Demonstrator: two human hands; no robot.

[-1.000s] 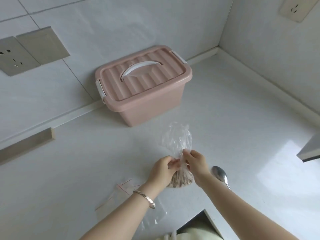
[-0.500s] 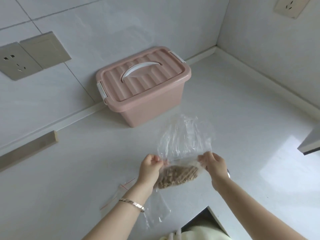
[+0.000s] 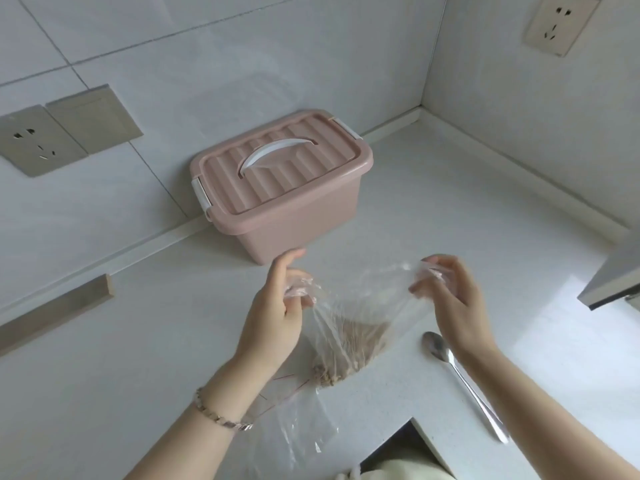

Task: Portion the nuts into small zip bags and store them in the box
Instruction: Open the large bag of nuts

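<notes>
I'm looking down on a white counter (image 3: 450,209) that runs back to a tiled wall and right to a side wall, with a raised lip along both. Its near edge is notched by a dark cutout below my right forearm. The pink box (image 3: 287,216) sits against the back wall with its lid on and latches down. A broad stretch of counter lies to its right, and another to the left of my arms.

In front of the box I hold the clear bag (image 3: 360,306) stretched between both hands, mouth pulled wide. The nuts (image 3: 349,348) are heaped in its lower corner, down at counter level.

My left hand (image 3: 277,306) pinches the left rim, its forefinger raised near the box's front corner. My right hand (image 3: 450,299) has its fingers curled round the right rim.

The spoon (image 3: 460,379) lies just right of the bag, handle pointing toward the near edge. The small zip bags (image 3: 298,420) lie flat under my left wrist, beside the cutout.
</notes>
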